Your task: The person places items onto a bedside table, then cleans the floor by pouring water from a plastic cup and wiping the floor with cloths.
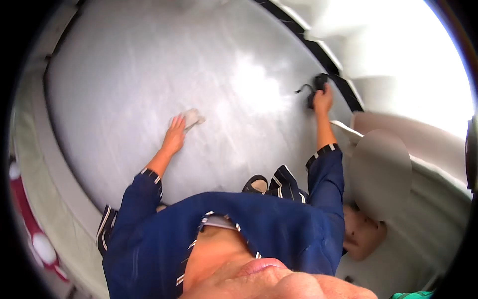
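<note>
My left hand (174, 134) is pressed on a crumpled beige cloth (193, 118) that lies on the pale grey, shiny floor (149, 65). Its fingers are stretched out over the cloth's left edge. At the right, my right hand (323, 99) is closed around a black object (319, 84) with a short cord or strap sticking out to its left. This black thing is near the dark strip along the floor's right edge; what exactly it is I cannot tell.
A dark border strip (323, 57) runs along the upper right, beside white curtain-like fabric (368, 50). A rounded grey-beige panel (381, 174) stands right of my right arm. My sandalled foot (257, 185) is below centre. A pale raised edge (64, 154) borders the left.
</note>
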The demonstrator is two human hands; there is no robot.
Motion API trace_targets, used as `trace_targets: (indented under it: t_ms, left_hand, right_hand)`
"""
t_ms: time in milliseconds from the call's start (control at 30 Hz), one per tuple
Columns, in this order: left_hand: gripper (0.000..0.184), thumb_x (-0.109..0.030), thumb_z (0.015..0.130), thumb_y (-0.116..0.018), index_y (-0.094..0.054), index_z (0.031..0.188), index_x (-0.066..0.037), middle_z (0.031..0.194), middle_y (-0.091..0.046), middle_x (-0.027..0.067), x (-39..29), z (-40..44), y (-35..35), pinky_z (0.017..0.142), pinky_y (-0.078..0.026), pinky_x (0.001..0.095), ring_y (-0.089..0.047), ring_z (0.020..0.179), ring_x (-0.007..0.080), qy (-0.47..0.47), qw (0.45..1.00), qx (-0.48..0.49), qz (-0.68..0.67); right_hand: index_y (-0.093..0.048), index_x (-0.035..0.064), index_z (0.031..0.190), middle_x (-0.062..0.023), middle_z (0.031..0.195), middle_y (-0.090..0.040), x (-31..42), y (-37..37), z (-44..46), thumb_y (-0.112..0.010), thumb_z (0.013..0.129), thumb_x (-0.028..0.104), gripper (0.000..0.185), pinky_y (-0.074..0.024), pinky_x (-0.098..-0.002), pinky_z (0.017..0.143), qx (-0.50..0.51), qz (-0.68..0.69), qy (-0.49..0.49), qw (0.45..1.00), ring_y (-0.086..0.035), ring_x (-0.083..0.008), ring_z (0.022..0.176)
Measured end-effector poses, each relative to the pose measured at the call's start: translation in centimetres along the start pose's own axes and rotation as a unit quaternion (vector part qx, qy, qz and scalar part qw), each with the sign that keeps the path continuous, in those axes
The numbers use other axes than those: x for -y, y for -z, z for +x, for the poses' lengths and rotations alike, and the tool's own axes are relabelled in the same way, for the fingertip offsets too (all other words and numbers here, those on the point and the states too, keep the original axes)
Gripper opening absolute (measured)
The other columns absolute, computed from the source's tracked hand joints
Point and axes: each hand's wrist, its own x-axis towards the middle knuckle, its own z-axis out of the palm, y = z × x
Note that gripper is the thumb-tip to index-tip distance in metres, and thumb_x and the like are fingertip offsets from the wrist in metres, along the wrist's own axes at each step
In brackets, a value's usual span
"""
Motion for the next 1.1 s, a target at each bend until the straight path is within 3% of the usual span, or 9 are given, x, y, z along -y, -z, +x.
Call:
trace_targets:
  t_ms: [67, 433, 600, 667, 700, 767, 833, 1000, 1100]
  left_hand:
    - [0.064, 0.004, 0.078, -0.056, -0.035, 0.138, 0.001, 0.15, -0.027, 0.0181, -0.2, -0.3, 0.2, 0.112, -0.028, 0.0408, -0.024, 0.139, 0.0366, 0.017, 1.0, 0.001, 0.018]
    - [0.062, 0.009, 0.079, -0.051, -0.038, 0.138, -0.002, 0.15, -0.03, 0.0149, -2.5, 0.2, 2.2, 0.11, -0.031, 0.0367, -0.023, 0.141, 0.0309, 0.111, 0.994, 0.007, -0.024]
    - [0.053, -0.002, 0.086, -0.049, -0.039, 0.138, -0.002, 0.148, -0.034, 0.0147, -1.2, -1.6, -0.1, 0.11, -0.031, 0.0367, -0.028, 0.139, 0.0287, 0.089, 0.994, -0.045, 0.04]
    - [0.047, -0.016, 0.093, -0.046, -0.041, 0.137, -0.001, 0.146, -0.038, 0.0145, -0.9, 0.1, -1.1, 0.109, -0.03, 0.0346, -0.033, 0.136, 0.0253, 0.157, 0.944, -0.11, -0.269]
    - [0.048, -0.027, 0.097, -0.044, -0.041, 0.137, 0.0, 0.144, -0.04, 0.0144, -2.5, 0.3, 1.5, 0.109, -0.028, 0.033, -0.036, 0.133, 0.023, 0.252, 0.78, -0.115, -0.561]
    - [0.055, -0.04, 0.099, -0.038, -0.045, 0.133, 0.004, 0.141, -0.043, 0.0151, -2.6, 0.6, 2.2, 0.11, -0.026, 0.0313, -0.039, 0.131, 0.0224, 0.238, 0.865, -0.098, -0.431]
    - [0.041, -0.007, 0.089, -0.05, -0.05, 0.129, -0.003, 0.137, -0.046, 0.0204, -0.5, -0.6, 0.9, 0.104, -0.037, 0.0354, -0.042, 0.129, 0.0314, 0.078, 0.989, -0.112, -0.062]
    - [0.037, 0.002, 0.082, -0.052, -0.058, 0.118, -0.004, 0.111, -0.064, 0.0147, -4.3, -6.5, 2.2, 0.09, -0.047, 0.0358, -0.061, 0.102, 0.0274, 0.139, 0.95, -0.125, -0.25]
    - [0.035, 0.001, 0.08, -0.053, -0.059, 0.114, -0.003, 0.103, -0.066, 0.0115, -7.3, -8.8, 3.7, 0.085, -0.048, 0.0313, -0.063, 0.093, 0.0211, 0.168, 0.904, -0.046, -0.39]
  right_hand:
    - [-0.057, 0.0129, 0.125, -0.0106, 0.126, -0.059, 4.9, -1.3, 2.1, -0.053, 0.08, 0.018, 0.046, -0.0429, -0.0442, 0.096, 0.065, -0.095, -0.088, 0.989, -0.055, -0.0323, 0.115]
    - [-0.064, 0.0161, 0.104, -0.0015, 0.119, -0.062, 22.6, -9.7, -16.7, -0.061, 0.071, 0.004, 0.035, -0.0412, -0.0404, 0.07, 0.289, 0.108, 0.47, 0.827, -0.059, -0.0239, 0.101]
    - [-0.063, 0.0116, 0.111, -0.0098, 0.112, -0.064, 22.4, -1.6, -27.0, -0.062, 0.077, 0.006, 0.035, -0.0457, -0.0401, 0.088, 0.612, 0.35, 0.332, 0.627, -0.057, -0.0263, 0.109]
    - [-0.061, 0.0093, 0.116, -0.01, 0.113, -0.063, 20.5, -1.1, -26.0, -0.058, 0.082, 0.007, 0.034, -0.0455, -0.0388, 0.092, 0.619, 0.397, 0.171, 0.656, -0.058, -0.0248, 0.108]
    - [-0.06, 0.0082, 0.118, -0.0101, 0.114, -0.063, 19.4, 0.8, -25.0, -0.056, 0.085, 0.008, 0.034, -0.0453, -0.0381, 0.094, 0.611, 0.41, 0.081, 0.672, -0.059, -0.024, 0.107]
    - [-0.059, 0.0038, 0.119, -0.0088, 0.115, -0.063, 15.8, 2.5, -19.3, -0.048, 0.08, 0.001, 0.04, -0.044, -0.0327, 0.095, 0.481, 0.351, 0.11, 0.796, -0.058, -0.02, 0.109]
    - [-0.062, 0.0018, 0.114, -0.0108, 0.116, -0.063, 11.2, 4.3, -13.8, -0.042, 0.072, -0.005, 0.047, -0.0383, -0.0319, 0.102, 0.314, 0.291, 0.077, 0.9, -0.056, -0.0219, 0.113]
    - [-0.058, 0.0029, 0.121, -0.0176, 0.112, -0.063, -7.9, 10.9, -4.6, -0.06, 0.082, 0.01, 0.039, -0.0452, -0.0379, 0.09, -0.024, -0.073, 0.139, 0.987, -0.061, -0.0325, 0.1]
    - [-0.052, 0.0019, 0.127, -0.0215, 0.126, -0.056, -11.2, 9.7, -5.1, -0.055, 0.083, 0.018, 0.047, -0.0419, -0.0465, 0.096, 0.05, -0.153, -0.12, 0.98, -0.055, -0.0404, 0.111]
